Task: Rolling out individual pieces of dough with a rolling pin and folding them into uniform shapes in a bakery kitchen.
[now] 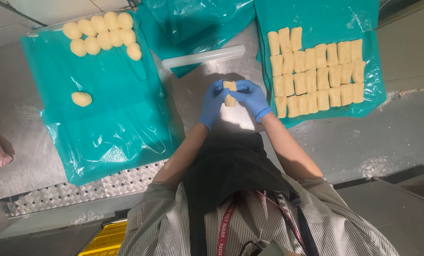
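I'm pinching the dough roll between both my left hand and right hand, risking squashing it by overtightening, rows at three o'clock.

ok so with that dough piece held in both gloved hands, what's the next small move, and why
Probably keep rounding the dough piece between the left hand and the right hand. It looks oblong, like the cut pieces on the right sheet, while the balls on the left sheet are round.
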